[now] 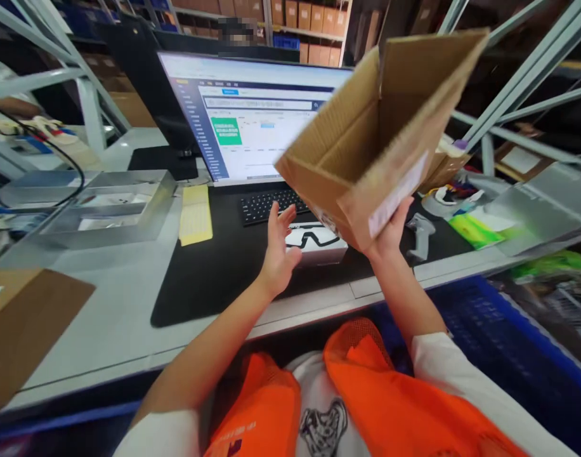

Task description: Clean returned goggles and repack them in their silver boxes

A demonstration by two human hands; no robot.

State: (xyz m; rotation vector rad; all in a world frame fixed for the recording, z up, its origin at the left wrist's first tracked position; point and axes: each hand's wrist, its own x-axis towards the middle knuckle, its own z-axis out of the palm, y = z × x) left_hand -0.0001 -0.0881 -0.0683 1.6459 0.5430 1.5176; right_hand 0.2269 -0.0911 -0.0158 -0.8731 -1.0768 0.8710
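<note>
My right hand [389, 233] grips the lower corner of an open cardboard box [376, 133], held tilted in the air above the desk with its opening facing me; a white label runs along its side. My left hand [278, 244] hovers open, fingers spread, just left of the box and above a white package printed with safety glasses [316, 242] that lies on the black mat [214, 266]. A black keyboard [264, 206] sits behind the hand.
A lit monitor [238, 120] stands behind the keyboard. A metal tray [110, 206] and yellow pad [195, 216] lie left, a flat brown carton [19, 324] at near left. A handheld scanner [418, 235] and green packets [481, 228] lie right; a blue crate [500, 343] sits below.
</note>
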